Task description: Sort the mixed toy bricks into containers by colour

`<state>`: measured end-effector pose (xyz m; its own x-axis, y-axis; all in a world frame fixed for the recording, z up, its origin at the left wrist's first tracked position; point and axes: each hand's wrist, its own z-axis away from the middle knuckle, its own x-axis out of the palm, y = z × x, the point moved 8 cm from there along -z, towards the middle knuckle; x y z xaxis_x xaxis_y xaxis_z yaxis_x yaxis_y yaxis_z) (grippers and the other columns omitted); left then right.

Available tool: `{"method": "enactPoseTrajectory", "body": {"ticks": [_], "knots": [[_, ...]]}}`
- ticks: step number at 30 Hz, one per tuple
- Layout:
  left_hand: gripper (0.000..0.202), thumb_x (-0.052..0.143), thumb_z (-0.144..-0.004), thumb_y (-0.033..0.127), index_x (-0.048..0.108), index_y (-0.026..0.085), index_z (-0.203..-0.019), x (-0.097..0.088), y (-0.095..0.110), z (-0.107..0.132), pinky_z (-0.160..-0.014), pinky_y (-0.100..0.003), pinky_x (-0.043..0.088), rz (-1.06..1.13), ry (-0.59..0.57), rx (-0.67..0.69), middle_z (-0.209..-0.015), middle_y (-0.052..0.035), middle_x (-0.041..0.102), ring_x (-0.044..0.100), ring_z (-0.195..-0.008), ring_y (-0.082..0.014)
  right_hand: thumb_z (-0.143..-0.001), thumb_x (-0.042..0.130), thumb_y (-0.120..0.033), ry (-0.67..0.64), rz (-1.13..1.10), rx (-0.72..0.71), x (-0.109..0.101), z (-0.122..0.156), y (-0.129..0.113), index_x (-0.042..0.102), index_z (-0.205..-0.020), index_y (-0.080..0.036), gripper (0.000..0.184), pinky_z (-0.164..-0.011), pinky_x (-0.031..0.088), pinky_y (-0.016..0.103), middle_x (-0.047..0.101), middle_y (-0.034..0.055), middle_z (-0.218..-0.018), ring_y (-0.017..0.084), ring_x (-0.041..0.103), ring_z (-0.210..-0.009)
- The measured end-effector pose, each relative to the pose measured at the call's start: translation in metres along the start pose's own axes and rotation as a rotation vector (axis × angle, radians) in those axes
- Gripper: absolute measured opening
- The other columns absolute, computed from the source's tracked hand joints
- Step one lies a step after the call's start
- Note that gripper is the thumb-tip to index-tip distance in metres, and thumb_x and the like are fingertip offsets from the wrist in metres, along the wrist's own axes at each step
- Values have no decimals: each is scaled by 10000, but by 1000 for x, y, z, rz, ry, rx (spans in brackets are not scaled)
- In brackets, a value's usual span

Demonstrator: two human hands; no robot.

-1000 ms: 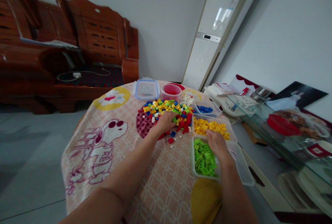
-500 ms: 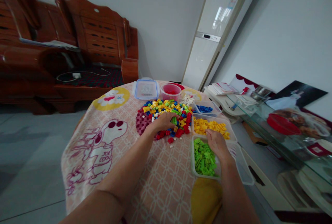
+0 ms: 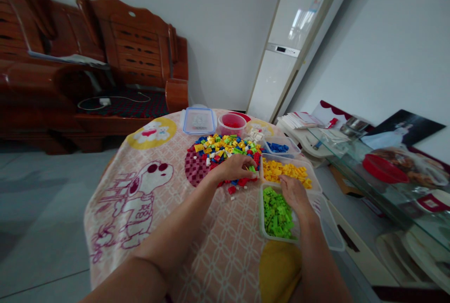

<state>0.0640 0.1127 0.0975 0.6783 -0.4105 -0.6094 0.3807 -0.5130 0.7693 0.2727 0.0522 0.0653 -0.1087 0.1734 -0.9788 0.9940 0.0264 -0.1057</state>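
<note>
Cartoon tablecloth (image 3: 147, 190), bench (image 3: 105, 50) far left; left hand (image 3: 234, 167) curled on brick pile (image 3: 225, 146), grip unclear; right hand (image 3: 295, 195) flat on green tub (image 3: 261, 218).

Soft, even light fills the room, a touch dim, with no hard shadows anywhere. The brightest patch is a pale reflection high on the air conditioner (image 3: 277, 73). There's more glare along the glass shelf (image 3: 372, 172) at right, hazing what lies under it. The bricks (image 3: 225, 146) at centre are sharp and saturated, and the left hand (image 3: 235, 167) drops only a faint shadow beside them. Out at the edges the lens stretches everything: the forearms (image 3: 168, 242) balloon at the bottom, the sofa (image 3: 70, 59) bows, the walls lean. The corners go soft, and the sofa's dark wood swallows detail.
</note>
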Motion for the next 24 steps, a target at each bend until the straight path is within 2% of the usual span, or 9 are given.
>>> {"method": "enactPoseTrajectory", "body": {"ticks": [4, 7, 9, 11, 14, 18, 21, 24], "knots": [[402, 762, -713, 298, 722, 137, -1078, 36, 29, 1, -651, -195, 452, 114, -184, 103, -790, -3, 692, 621, -706, -123, -960, 382, -182, -25, -15, 23, 1, -1, 1, 728, -977, -168, 347, -814, 435, 260, 751, 107, -944, 206, 683, -923], [445, 793, -707, 283, 717, 152, -1126, 66, 47, 6, -653, -194, 461, 180, -336, 161, -893, -29, 723, 649, -726, -130, -967, 374, -188, -29, -17, 39, 2, -1, 2, 724, -987, -158, 352, -816, 431, 263, 749, 117, -948, 211, 683, -935], [468, 796, -712, 271, 708, 177, -1162, 78, 54, 8, -668, -198, 472, 208, -397, 188, -1000, -47, 734, 671, -761, -140, -965, 373, -184, -26, -19, 55, 3, -1, 3, 721, -1009, -157, 352, -822, 429, 262, 749, 117, -945, 210, 683, -944], [488, 792, -716, 258, 698, 191, -1189, 82, 56, 9, -685, -201, 481, 209, -414, 196, -1075, -59, 730, 684, -791, -148, -966, 370, -183, -21, -25, 62, 4, -1, 4, 722, -1016, -159, 356, -827, 428, 261, 750, 113, -938, 207, 683, -948], [435, 745, -740, 221, 705, 165, -1170, 67, 46, 4, -697, -196, 481, 156, -339, 161, -1034, -60, 743, 683, -802, -143, -974, 364, -196, -2, -32, 36, 4, -1, 4, 722, -1021, -159, 363, -830, 432, 266, 749, 112, -935, 209, 682, -949], [262, 648, -763, 162, 761, 155, -1000, 19, 18, -3, -698, -193, 464, -18, -79, 57, -861, -16, 753, 663, -766, -132, -961, 376, -181, 13, -27, -2, 4, -1, 3, 723, -1020, -161, 353, -829, 440, 269, 749, 105, -929, 206, 683, -923], [222, 617, -759, 163, 777, 150, -913, -20, -9, -1, -689, -212, 455, -194, 140, -72, -820, -18, 753, 649, -733, -141, -963, 377, -183, 29, -18, -10, 3, 0, 2, 725, -1012, -167, 351, -826, 444, 265, 750, 100, -918, 199, 684, -903], [192, 608, -766, 189, 779, 151, -843, -41, -31, 4, -671, -227, 443, -333, 262, -186, -759, -26, 741, 636, -708, -149, -960, 384, -175, 26, 0, -5, 3, 0, 2, 726, -1010, -166, 346, -827, 444, 261, 751, 102, -910, 198, 684, -901]]}}
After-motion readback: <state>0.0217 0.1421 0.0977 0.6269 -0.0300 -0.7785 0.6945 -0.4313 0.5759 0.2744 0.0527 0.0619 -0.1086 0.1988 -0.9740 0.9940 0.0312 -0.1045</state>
